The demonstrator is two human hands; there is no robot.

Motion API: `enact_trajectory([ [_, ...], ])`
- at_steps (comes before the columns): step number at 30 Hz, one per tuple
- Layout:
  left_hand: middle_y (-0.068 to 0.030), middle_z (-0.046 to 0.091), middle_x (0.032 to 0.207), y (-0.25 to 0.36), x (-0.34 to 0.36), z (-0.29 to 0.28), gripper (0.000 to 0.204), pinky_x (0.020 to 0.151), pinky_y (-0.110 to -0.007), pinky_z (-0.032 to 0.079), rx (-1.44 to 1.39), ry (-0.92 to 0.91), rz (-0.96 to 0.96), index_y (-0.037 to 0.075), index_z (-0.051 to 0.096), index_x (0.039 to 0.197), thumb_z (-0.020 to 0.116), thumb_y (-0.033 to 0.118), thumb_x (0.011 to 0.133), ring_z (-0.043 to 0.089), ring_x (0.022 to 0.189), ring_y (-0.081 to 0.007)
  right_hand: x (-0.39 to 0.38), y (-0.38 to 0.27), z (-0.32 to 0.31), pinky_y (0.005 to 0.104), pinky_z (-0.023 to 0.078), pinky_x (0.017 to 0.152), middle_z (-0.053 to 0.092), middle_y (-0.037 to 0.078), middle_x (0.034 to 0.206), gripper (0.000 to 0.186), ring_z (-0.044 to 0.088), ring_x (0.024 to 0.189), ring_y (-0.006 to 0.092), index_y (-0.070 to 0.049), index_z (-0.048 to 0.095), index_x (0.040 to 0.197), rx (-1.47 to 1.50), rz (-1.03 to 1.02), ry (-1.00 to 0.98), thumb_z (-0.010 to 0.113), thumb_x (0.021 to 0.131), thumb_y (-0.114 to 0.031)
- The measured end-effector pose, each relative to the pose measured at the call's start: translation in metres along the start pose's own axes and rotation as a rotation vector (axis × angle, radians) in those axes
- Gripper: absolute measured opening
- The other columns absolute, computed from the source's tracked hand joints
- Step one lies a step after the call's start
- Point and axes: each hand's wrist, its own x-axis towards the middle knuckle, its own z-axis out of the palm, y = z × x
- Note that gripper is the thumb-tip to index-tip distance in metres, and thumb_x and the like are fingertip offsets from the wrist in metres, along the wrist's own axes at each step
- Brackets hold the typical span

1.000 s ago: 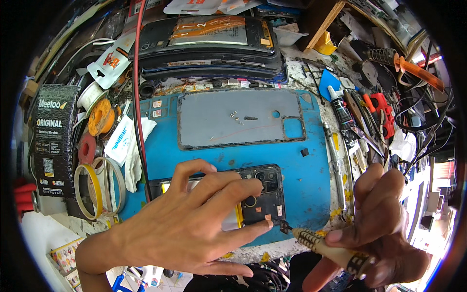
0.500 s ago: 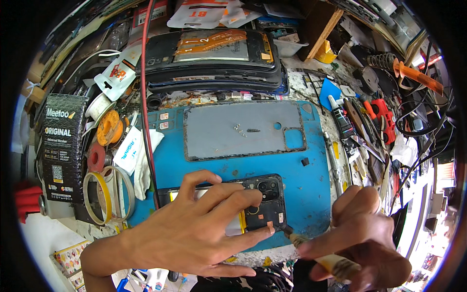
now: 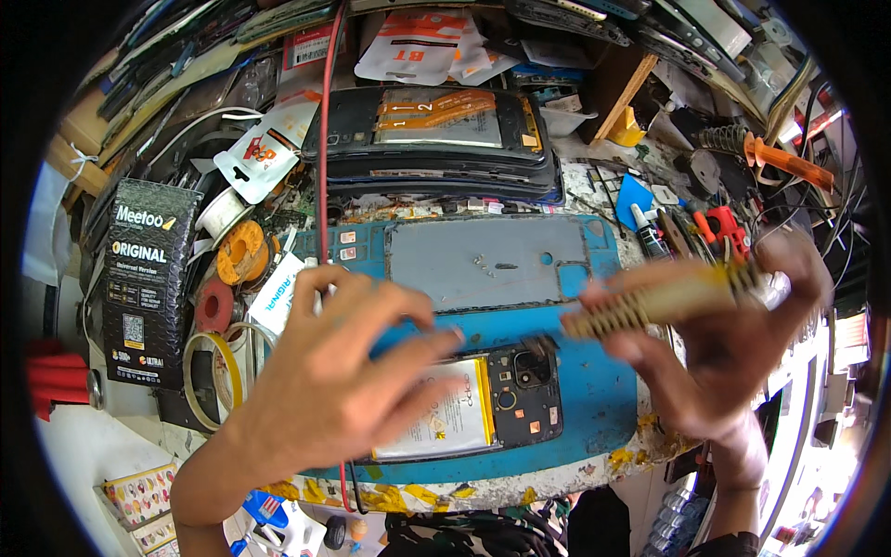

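An opened smartphone lies on the blue work mat, its battery and dark inner cover facing up. My left hand hovers over the battery end, fingers apart and empty, somewhat blurred. Right of the phone, my right hand is raised, gripping a tan tool with a ridged, wrapped handle. Motion smears its dark tip, near the phone's upper right corner; its exact kind is unclear. Beyond the phone lies a grey back panel with several tiny metal pieces on it.
Stacked opened phones stand behind the mat. At left are a black padded pouch, solder spools and tape rolls. A red cable crosses the left side. Tools and red pliers crowd the right.
My right hand has lifted the tool up and away from the phone's lower right corner. The left hand has come off the phone toward the left, uncovering the battery. The whole view has shifted.
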Motion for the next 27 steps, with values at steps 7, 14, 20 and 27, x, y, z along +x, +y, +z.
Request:
enact_trajectory([
  [7,-0.0052,0.065,0.097,-0.013,0.000,0.003,0.018,0.086,-0.039,0.042,0.122,0.067,-0.118,0.005,0.075,0.096,0.078,0.012,0.080,0.060,0.089,-0.0241,0.024,0.036,0.049,0.0373,0.062,0.085,0.064,0.032,0.112,0.060,0.071,0.098,0.0327,-0.010,0.013,0.123,0.109,-0.012,0.032,0.057,0.091,0.016],
  [14,-0.0043,0.063,0.096,-0.013,-0.001,0.004,0.021,0.084,-0.039,0.041,0.095,0.084,-0.116,0.004,0.074,0.094,0.080,0.017,0.078,0.059,0.088,-0.0225,0.029,0.035,0.047,0.0401,0.061,0.088,0.064,0.032,0.111,0.061,0.071,0.101,0.0343,-0.012,0.012,0.124,0.247,0.004,0.054,0.057,0.092,0.015],
  [20,-0.0036,0.061,0.095,-0.011,0.002,0.006,0.028,0.084,-0.039,0.040,-0.003,0.088,-0.149,0.004,0.074,0.094,0.084,0.019,0.074,0.058,0.088,-0.0219,0.027,0.035,0.048,0.0443,0.062,0.088,0.064,0.033,0.110,0.065,0.070,0.103,0.0370,-0.014,0.012,0.124,0.258,-0.091,0.075,0.059,0.090,0.016],
  [27,-0.0021,0.063,0.096,-0.010,0.005,0.008,0.029,0.083,-0.038,0.040,0.128,0.046,-0.151,0.004,0.074,0.094,0.085,0.020,0.072,0.059,0.087,-0.0203,0.026,0.039,0.053,0.0401,0.062,0.087,0.063,0.033,0.113,0.064,0.070,0.102,0.0353,-0.012,0.014,0.123,0.265,-0.033,0.088,0.060,0.089,0.017],
])
